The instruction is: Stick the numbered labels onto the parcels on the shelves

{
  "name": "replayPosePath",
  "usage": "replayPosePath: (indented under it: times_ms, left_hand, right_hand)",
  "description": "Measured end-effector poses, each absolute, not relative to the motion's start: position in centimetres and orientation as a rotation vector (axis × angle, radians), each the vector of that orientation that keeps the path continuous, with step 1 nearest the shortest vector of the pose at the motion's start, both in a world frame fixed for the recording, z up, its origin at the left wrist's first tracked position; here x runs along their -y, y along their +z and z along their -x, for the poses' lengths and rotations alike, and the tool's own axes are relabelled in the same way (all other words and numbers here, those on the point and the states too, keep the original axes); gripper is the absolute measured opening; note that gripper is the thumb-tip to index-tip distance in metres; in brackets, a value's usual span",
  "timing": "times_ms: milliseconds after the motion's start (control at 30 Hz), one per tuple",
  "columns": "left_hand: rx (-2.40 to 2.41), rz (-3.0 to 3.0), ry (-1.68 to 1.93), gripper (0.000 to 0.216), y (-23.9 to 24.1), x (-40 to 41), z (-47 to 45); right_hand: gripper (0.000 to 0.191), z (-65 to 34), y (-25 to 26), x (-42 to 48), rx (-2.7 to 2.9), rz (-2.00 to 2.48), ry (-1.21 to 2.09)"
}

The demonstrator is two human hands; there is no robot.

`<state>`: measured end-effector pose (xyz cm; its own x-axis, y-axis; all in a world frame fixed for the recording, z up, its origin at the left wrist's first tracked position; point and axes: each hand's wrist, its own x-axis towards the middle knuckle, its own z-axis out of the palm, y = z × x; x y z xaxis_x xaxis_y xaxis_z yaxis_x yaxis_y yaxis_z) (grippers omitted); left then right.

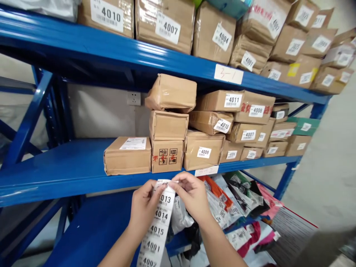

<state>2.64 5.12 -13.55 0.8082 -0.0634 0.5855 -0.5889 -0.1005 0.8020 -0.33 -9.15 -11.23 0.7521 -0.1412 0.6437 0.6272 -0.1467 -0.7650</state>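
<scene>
A long strip of white number labels hangs down in front of me, printed 4013, 4014, 4015, 4001 and 4002 from top to bottom. My left hand grips the strip near its top, thumb over the front. At the upper right corner of the strip, the thumb and forefinger of my right hand pinch the edge of the top label, whose number is partly covered. Just beyond my hands, on the middle shelf, stand unlabelled cartons: a stacked top box, one below it, and a marked one.
A flat carton with a shipping sheet lies left of the stack on the blue shelf. Rightward stand numbered boxes, including the 4009 carton. Boxes fill the upper shelf; bagged parcels lie below. A wall socket is behind.
</scene>
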Motion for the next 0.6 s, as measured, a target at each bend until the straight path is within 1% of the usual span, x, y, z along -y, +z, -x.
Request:
replayPosePath:
  times_ms: [67, 167, 233, 300, 400, 500, 533, 600]
  left_hand:
    - [0.414, -1.59, 0.524, 0.04, -12.9, -4.8, -3.0]
    - [0.359, -1.522, 0.409, 0.031, -12.7, -4.8, -3.1]
    - [0.351, -1.564, 0.302, 0.033, -13.4, -5.2, -3.1]
    - [0.331, -1.641, 0.271, 0.037, -14.5, -5.8, -2.9]
    - [0.426, -1.703, 0.316, 0.037, -15.7, -6.8, -2.7]
    - [0.596, -1.682, 0.448, 0.034, -15.0, -7.2, -2.6]
    - [0.638, -1.672, 0.48, 0.034, -14.4, -7.2, -2.7]
    - [0.696, -1.664, 0.505, 0.034, -13.1, -7.0, -2.8]
  right_hand:
    - [0.007, -0.7, -10.8, 8.4, 0.394, 1.627, -0.801]
    - [0.009, -2.3, -10.0, 7.8, 0.414, 1.696, -1.021]
    - [0.01, -3.1, -9.6, 7.9, 0.387, 1.726, -1.149]
    - [0.012, -3.7, -9.3, 8.2, 0.356, 1.782, -1.251]
    - [0.012, -3.9, -9.0, 8.6, 0.262, 1.923, -1.4]
    - [0.023, -3.7, -8.9, 8.7, 0.14, 1.971, -1.558]
    - [0.023, -3.6, -8.9, 8.7, 0.167, 1.984, -1.566]
    - [0.015, -3.2, -8.7, 8.7, 0.295, 2.005, -1.534]
